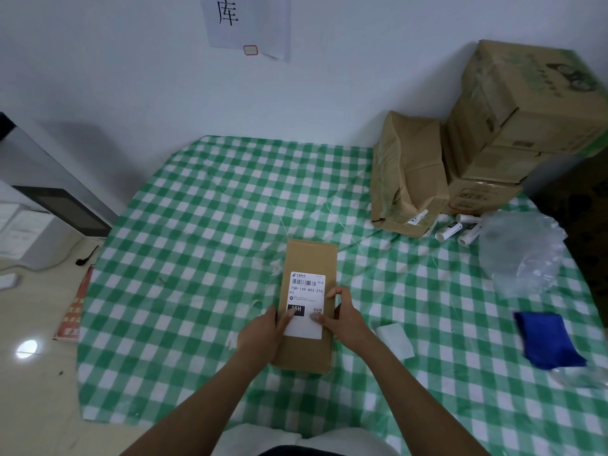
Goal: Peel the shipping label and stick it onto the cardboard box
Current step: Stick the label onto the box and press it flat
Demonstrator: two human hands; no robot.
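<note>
A long brown cardboard box point(311, 255) lies flat on the green checked cloth in the middle of the view. A white shipping label point(306, 292) with a barcode and "15H-159-A03-210" lies flat on its top. My left hand point(263, 334) rests on the box's left edge, its thumb pressing the label's lower left. My right hand point(345, 317) rests on the box's right edge, thumb pressing the label's lower right, fingers curled at the label's right side.
A white backing sheet point(396, 339) lies just right of my right hand. A blue cloth point(546, 340) and clear plastic bags point(523, 251) lie at the right. Stacked cardboard boxes point(513, 126), a torn brown parcel point(408, 172) and small white tubes point(460, 230) fill the back right.
</note>
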